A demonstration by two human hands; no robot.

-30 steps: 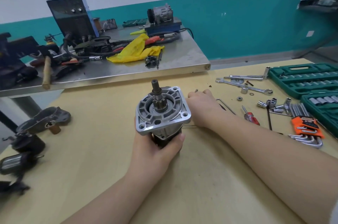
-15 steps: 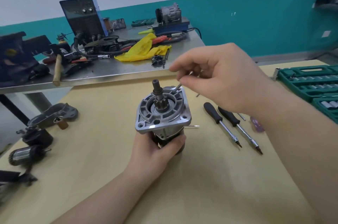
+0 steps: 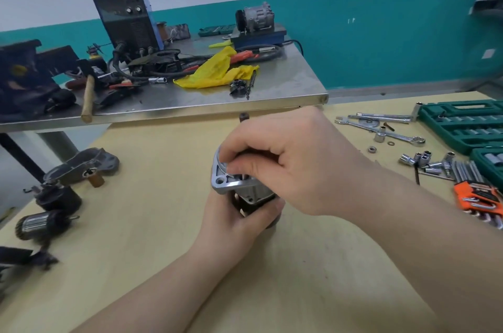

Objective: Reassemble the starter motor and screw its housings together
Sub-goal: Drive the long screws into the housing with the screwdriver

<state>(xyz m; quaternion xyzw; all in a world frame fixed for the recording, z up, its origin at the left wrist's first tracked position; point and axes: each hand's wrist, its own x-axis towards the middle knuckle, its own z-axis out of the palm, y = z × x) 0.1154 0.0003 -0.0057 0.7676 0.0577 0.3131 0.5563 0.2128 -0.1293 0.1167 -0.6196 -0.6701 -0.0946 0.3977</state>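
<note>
Left grip (image 3: pixel 239 213) wrapped round motor (image 3: pixel 246 191); right grip (image 3: pixel 285 161) curled over flange (image 3: pixel 226 183), pinched item hidden. Housings mated, screwing seemingly just starting.

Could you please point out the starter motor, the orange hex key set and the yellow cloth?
starter motor (image 3: pixel 221 183): head view, flange corner.
orange hex key set (image 3: pixel 475 195): head view, holder.
yellow cloth (image 3: pixel 215 70): head view, its middle.

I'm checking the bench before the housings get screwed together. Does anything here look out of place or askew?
The hammer on the steel table lies with its handle end poking over the front edge, so a knock might tip it off. Loose sockets are scattered beside the green socket case rather than in it. The motor itself looks fine.
</note>
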